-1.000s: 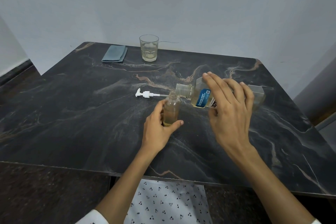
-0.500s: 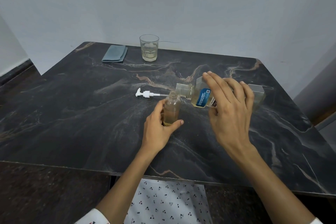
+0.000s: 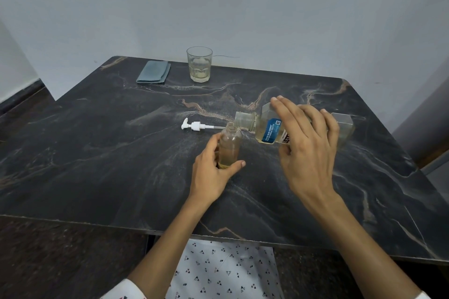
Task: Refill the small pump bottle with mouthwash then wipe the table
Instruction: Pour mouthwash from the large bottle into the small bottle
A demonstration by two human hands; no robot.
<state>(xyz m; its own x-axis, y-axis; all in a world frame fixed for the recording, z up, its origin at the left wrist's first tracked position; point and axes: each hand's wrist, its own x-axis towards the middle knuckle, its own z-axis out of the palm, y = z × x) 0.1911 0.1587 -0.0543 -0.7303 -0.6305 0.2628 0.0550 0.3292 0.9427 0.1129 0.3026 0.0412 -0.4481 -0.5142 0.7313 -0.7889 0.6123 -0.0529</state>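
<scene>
At the near edge of the dark marbled worktop [image 3: 97, 165] sits a person in a white patterned shirt [image 3: 223, 272], both forearms reaching out over the surface.

The left hand [image 3: 211, 175] rests on the worktop near the middle, its grip closed round the lower part of the small bottle [image 3: 229, 147]: the thumb curls across the near side of the base and the fingers wrap the far left side. The small bottle stands upright with its neck uncapped, and a pale yellowish liquid fills about the lower half.

Just to the right, the right hand [image 3: 308, 150] holds the large mouthwash bottle [image 3: 272, 128] from above, fingers spread over its top and thumb below, so the grip is wide and wrapped on the body. This large bottle is tipped almost flat, with its mouth pointing left and lying just beside and slightly above the small bottle's neck. Whether liquid is running between them cannot be told. The blue label faces the camera, and the clear base sticks out to the right past the fingers.

Left of the small bottle's neck, the white pump head [image 3: 194, 126] lies on its side on the worktop, its tube pointing right.

Far back, near the wall, a glass [image 3: 199, 64] holding a little pale liquid stands upright, and a folded blue-grey cloth [image 3: 153, 72] lies flat to its left.
</scene>
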